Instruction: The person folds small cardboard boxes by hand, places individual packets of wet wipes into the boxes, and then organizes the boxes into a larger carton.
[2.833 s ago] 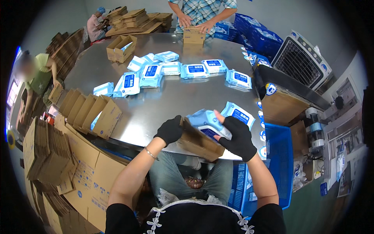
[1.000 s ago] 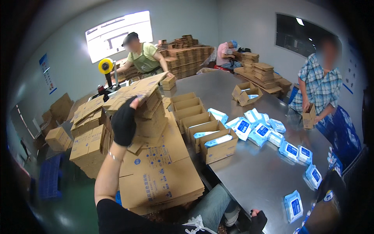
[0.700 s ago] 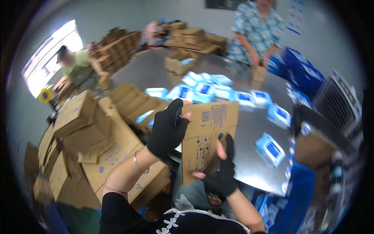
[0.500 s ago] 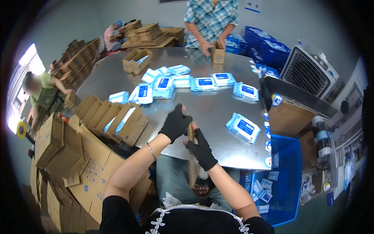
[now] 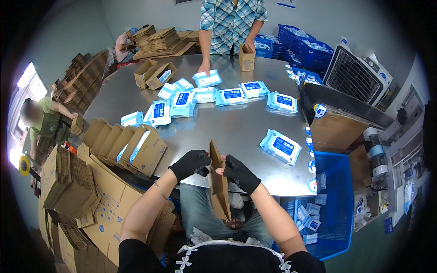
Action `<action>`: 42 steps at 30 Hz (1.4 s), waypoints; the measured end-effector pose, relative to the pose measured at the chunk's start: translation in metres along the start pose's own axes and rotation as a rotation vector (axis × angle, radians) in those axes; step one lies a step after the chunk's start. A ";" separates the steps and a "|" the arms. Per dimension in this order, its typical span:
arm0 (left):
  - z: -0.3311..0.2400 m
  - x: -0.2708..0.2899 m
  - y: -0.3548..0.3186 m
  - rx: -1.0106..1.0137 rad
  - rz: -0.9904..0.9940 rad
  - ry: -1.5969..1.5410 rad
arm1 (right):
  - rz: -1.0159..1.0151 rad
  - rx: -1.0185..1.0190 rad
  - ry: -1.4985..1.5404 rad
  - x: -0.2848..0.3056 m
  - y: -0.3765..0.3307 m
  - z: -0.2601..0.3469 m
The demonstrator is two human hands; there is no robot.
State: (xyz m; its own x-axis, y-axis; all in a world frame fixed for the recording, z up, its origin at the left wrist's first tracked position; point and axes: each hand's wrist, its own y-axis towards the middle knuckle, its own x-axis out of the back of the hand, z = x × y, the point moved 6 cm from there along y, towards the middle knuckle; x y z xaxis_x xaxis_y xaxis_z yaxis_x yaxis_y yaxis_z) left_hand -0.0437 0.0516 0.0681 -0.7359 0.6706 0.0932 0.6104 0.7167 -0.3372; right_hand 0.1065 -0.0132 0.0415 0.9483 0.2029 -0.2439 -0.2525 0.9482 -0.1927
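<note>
Just over the near edge of the counter (image 5: 218, 125), a brown carton (image 5: 219, 193), folded nearly flat, is held on edge between two black-gloved hands. The left hand's (image 5: 191, 164) fingers curl against its left side; the right hand's (image 5: 241, 175) fingers pinch its right panel. Right of the counter's near corner sits a blue basket (image 5: 341, 204) of small packs; stacked cardboard (image 5: 107, 207) lies left of the counter. Open cartons (image 5: 152, 152) line its left edge, one pale-blue pack (image 5: 280, 146) its right. More packs (image 5: 183, 102) cluster mid-counter. At its far side, a co-worker's hand (image 5: 205, 67) touches a pack.
</note>
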 end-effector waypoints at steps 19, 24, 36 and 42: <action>-0.057 -0.017 0.024 -0.535 -0.637 1.280 | -0.339 0.559 -1.192 0.024 0.038 0.052; -0.028 -0.042 -0.004 -0.487 -0.615 1.178 | -0.761 0.336 -1.421 0.023 0.071 0.045; 0.016 -0.008 0.030 -0.378 -0.125 0.875 | -1.087 0.652 -0.800 0.016 0.013 0.030; 0.092 0.018 0.043 -0.220 -0.045 -0.218 | -0.631 0.190 -0.178 -0.029 0.024 -0.072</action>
State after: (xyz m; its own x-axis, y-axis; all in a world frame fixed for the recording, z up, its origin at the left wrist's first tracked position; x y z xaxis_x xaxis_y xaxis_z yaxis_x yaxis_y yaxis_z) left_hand -0.0576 0.0763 -0.0307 -0.7946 0.5976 -0.1074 0.6071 0.7849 -0.1240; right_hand 0.0591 -0.0136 -0.0245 0.9243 -0.3811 0.0233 0.3817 0.9214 -0.0730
